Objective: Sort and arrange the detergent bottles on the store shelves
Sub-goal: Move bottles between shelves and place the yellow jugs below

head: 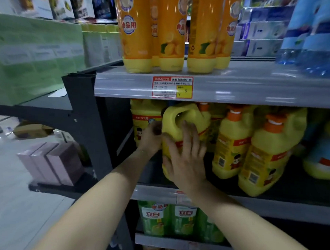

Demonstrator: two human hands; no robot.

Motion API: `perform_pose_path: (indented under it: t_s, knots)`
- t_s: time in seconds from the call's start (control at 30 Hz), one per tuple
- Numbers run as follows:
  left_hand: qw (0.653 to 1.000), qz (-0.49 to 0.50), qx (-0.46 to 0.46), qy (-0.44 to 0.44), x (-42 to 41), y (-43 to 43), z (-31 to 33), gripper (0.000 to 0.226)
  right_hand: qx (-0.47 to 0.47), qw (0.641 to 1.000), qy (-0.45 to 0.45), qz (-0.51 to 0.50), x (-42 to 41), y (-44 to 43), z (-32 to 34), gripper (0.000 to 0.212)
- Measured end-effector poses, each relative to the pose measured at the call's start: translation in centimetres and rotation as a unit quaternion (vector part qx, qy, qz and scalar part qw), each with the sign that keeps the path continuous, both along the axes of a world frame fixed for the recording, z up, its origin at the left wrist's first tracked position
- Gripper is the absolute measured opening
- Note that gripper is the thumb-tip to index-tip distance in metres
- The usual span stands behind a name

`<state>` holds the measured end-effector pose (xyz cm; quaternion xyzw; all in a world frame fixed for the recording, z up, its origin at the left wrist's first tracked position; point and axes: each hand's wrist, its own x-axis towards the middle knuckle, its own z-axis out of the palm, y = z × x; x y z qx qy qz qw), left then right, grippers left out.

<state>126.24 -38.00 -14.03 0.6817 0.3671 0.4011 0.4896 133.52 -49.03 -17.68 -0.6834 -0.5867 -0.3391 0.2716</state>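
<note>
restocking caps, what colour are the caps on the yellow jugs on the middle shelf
Orange, on the yellow jugs; clearest in the head view, right of the hands.

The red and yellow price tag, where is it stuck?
The price tag sits on the front edge of the upper shelf, just below the tall orange bottles and above the yellow jug both hands touch.

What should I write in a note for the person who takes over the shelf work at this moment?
Left hand: on the left side of the yellow handled jug, grip unclear.
Right hand: flat and open against the jug's front.
The jug stands at the left of the middle shelf, handle facing out, unlike the orange-capped jugs to its right.
Done: the orange bottles above and the green bottles below stand in rows.
Left: turn and align this jug.
</note>
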Motion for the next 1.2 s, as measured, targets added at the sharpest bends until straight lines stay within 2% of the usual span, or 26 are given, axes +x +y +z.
perform_pose_path:
  t_s: [0.07,0.1,0.17,0.27,0.37,0.43,0.7,0.83,0.97,1.03,1.1,1.2]
  knots:
    - [0.999,-0.03,-0.009,-0.023,-0.1,0.2,-0.1,0.055,0.005,0.999,0.026,0.017,0.2,-0.4,-0.4,0.068]
    - [0.999,-0.038,0.005,-0.016,-0.2,0.5,-0.2,0.054,0.016,0.998,0.043,0.031,0.3,-0.6,-0.6,0.071]
    - [0.999,-0.034,0.041,0.003,-0.4,0.8,-0.7,0.02,0.04,0.994,0.089,0.058,0.8,-1.2,-1.0,0.075]
    - [0.997,-0.03,0.056,-0.035,-0.6,0.5,-1.8,0.025,0.051,0.977,0.195,0.068,1.9,-1.9,-1.3,0.09]
    - [0.995,0.004,0.082,-0.062,-1.0,-0.3,-2.7,0.023,0.001,0.934,0.344,0.1,2.4,-1.8,-1.2,0.111]
    - [0.993,0.021,0.078,-0.081,-1.9,-0.8,-3.0,0.023,-0.025,0.912,0.387,0.133,2.3,-1.5,-1.6,0.111]
    - [0.989,0.051,0.092,-0.103,-6.1,-4.4,-3.3,0.027,-0.05,0.892,0.435,0.118,0.0,0.3,-2.3,0.098]
    - [0.985,0.05,0.121,-0.111,-8.2,-6.4,-2.8,0.037,-0.098,0.91,0.388,0.112,0.6,0.1,-2.2,0.084]
    - [0.984,0.025,0.127,-0.119,-9.8,-7.8,-1.5,0.042,-0.171,0.918,0.343,0.101,1.1,-2.0,-0.5,0.096]
    - [0.982,0.007,0.143,-0.119,-10.2,-8.8,-0.7,0.039,-0.188,0.919,0.322,0.131,0.7,-3.4,1.0,0.097]
    - [0.979,-0.017,0.163,-0.119,-10.5,-9.9,-0.1,0.036,-0.216,0.896,0.324,0.212,-0.1,-5.0,2.8,0.088]
    - [0.975,-0.072,0.172,-0.123,-10.1,-11.7,1.5,0.043,-0.217,0.825,0.381,0.357,-1.1,-7.3,5.6,0.073]
